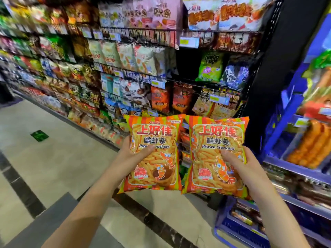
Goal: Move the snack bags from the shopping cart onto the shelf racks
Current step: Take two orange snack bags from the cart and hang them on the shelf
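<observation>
I hold two orange-and-green striped prawn cracker bags upright and side by side in front of the shelf racks. My left hand (132,153) grips the left bag (154,169) at its left edge, thumb across the front. My right hand (238,163) grips the right bag (215,169) at its right edge in the same way. Both bags hover at the height of the lower black wire racks (179,81), which are packed with snack bags. No shopping cart is in sight.
The long snack shelf (53,68) runs away to the left along a tiled aisle floor (53,158). A blue shelf unit (295,169) with sausage packs stands close on the right. A grey surface (50,217) lies at bottom left.
</observation>
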Tool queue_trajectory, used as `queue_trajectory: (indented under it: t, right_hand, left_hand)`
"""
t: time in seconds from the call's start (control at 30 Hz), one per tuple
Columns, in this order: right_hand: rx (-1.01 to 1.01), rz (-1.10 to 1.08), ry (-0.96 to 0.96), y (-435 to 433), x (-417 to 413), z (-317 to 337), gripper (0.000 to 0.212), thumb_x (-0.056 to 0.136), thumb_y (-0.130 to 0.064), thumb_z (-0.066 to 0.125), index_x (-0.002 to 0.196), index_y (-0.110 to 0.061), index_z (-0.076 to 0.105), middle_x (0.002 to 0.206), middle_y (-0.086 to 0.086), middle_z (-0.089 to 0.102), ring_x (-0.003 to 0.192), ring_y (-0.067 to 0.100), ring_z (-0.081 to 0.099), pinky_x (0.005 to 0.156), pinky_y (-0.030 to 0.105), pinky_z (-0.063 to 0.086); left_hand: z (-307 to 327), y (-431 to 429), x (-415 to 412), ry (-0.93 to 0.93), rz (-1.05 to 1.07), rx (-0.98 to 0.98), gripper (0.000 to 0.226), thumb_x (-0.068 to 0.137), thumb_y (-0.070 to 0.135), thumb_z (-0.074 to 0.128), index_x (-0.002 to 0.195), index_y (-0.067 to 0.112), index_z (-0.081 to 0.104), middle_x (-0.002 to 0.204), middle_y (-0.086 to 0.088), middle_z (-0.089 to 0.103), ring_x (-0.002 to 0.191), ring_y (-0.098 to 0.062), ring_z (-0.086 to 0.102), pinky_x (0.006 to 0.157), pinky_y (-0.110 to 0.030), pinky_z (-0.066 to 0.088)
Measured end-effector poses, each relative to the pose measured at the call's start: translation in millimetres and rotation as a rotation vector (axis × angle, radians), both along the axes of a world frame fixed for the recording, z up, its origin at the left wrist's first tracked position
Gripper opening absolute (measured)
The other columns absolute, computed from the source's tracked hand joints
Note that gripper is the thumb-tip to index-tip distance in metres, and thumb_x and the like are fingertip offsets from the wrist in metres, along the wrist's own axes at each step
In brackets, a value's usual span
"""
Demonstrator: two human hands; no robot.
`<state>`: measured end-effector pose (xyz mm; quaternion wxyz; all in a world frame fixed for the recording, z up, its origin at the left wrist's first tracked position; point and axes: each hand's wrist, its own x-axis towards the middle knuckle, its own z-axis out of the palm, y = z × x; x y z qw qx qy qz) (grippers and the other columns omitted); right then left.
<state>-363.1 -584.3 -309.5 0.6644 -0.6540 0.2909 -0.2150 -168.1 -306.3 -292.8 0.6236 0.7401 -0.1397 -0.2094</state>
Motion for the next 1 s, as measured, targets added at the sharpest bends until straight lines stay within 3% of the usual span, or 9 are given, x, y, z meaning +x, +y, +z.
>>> queue_trajectory:
  t: [0.2, 0.3, 0.37, 0.47, 0.57, 0.63, 0.7, 0.83, 1.0]
  right_hand:
    - [0.029, -0.039, -0.017, -27, 68, -6, 0.080, 0.063, -0.055, 0.088, 0.130, -0.025, 0.057, 0.108, -0.003, 0.078, 0.093, 0.020, 0.077, 0.089, 0.048, 0.060]
    - [0.043, -0.062, -0.008, -37, 87, -10, 0.069, 0.069, -0.049, 0.084, 0.129, -0.026, 0.057, 0.109, -0.002, 0.078, 0.095, 0.022, 0.077, 0.091, 0.050, 0.059]
    - [0.037, -0.083, 0.008, -45, 99, -12, 0.064, 0.073, -0.046, 0.083, 0.128, -0.024, 0.057, 0.109, -0.001, 0.078, 0.095, 0.022, 0.077, 0.091, 0.050, 0.059]
    - [0.044, -0.150, 0.032, -56, 118, -21, 0.068, 0.073, -0.048, 0.084, 0.130, -0.024, 0.055, 0.110, -0.001, 0.078, 0.093, 0.022, 0.078, 0.089, 0.049, 0.060]
    - [0.085, -0.191, 0.041, -61, 140, -31, 0.081, 0.066, -0.056, 0.091, 0.132, -0.028, 0.053, 0.115, 0.000, 0.076, 0.097, 0.026, 0.077, 0.092, 0.054, 0.058]
    - [0.116, -0.211, 0.042, -59, 156, -36, 0.089, 0.061, -0.059, 0.093, 0.134, -0.027, 0.053, 0.119, 0.003, 0.075, 0.102, 0.030, 0.076, 0.094, 0.057, 0.057]
    - [0.139, -0.256, 0.046, -56, 174, -39, 0.092, 0.059, -0.059, 0.094, 0.134, -0.027, 0.053, 0.120, 0.005, 0.075, 0.103, 0.033, 0.075, 0.095, 0.059, 0.056]
    - [0.173, -0.322, 0.058, -57, 202, -46, 0.091, 0.062, -0.059, 0.093, 0.137, -0.025, 0.053, 0.121, 0.007, 0.074, 0.105, 0.036, 0.074, 0.097, 0.060, 0.054]
    - [0.179, -0.385, 0.072, -67, 220, -57, 0.079, 0.068, -0.053, 0.091, 0.132, -0.024, 0.054, 0.118, 0.006, 0.076, 0.103, 0.032, 0.075, 0.095, 0.058, 0.056]
  left_hand:
    - [-8, -37, 79, -0.010, -0.063, 0.027, 0.072, 0.072, 0.053, 0.089, 0.130, 0.041, 0.047, 0.118, 0.010, 0.075, 0.100, -0.013, 0.076, 0.094, -0.047, 0.060]
    - [-13, -56, 110, -0.002, -0.112, 0.035, 0.093, 0.061, 0.064, 0.092, 0.138, 0.040, 0.047, 0.120, 0.011, 0.075, 0.106, -0.016, 0.075, 0.096, -0.049, 0.058]
    - [-16, -71, 131, -0.004, -0.131, 0.030, 0.096, 0.057, 0.067, 0.092, 0.136, 0.037, 0.048, 0.118, 0.011, 0.075, 0.107, -0.015, 0.074, 0.092, -0.042, 0.059]
    - [-21, -95, 166, 0.015, -0.216, 0.038, 0.083, 0.066, 0.057, 0.088, 0.135, 0.034, 0.047, 0.117, 0.010, 0.074, 0.101, -0.008, 0.074, 0.083, -0.031, 0.059]
    - [-29, -114, 206, 0.015, -0.294, 0.085, 0.103, 0.061, 0.073, 0.087, 0.144, 0.035, 0.039, 0.129, 0.012, 0.069, 0.113, -0.011, 0.069, 0.100, -0.040, 0.054]
    - [-34, -123, 235, -0.011, -0.334, 0.147, 0.097, 0.069, 0.073, 0.082, 0.144, 0.039, 0.031, 0.135, 0.020, 0.061, 0.122, -0.010, 0.059, 0.108, -0.037, 0.045]
    - [-42, -133, 265, -0.008, -0.387, 0.168, 0.116, 0.061, 0.081, 0.081, 0.154, 0.042, 0.024, 0.144, 0.016, 0.057, 0.130, -0.015, 0.057, 0.114, -0.044, 0.043]
    - [-51, -157, 309, 0.042, -0.480, 0.115, 0.119, 0.051, 0.081, 0.085, 0.149, 0.039, 0.033, 0.135, 0.013, 0.066, 0.124, -0.016, 0.063, 0.111, -0.050, 0.047]
    - [-69, -187, 342, 0.098, -0.512, 0.165, 0.130, 0.047, 0.081, 0.088, 0.154, 0.035, 0.029, 0.138, 0.009, 0.065, 0.124, -0.019, 0.063, 0.110, -0.051, 0.048]
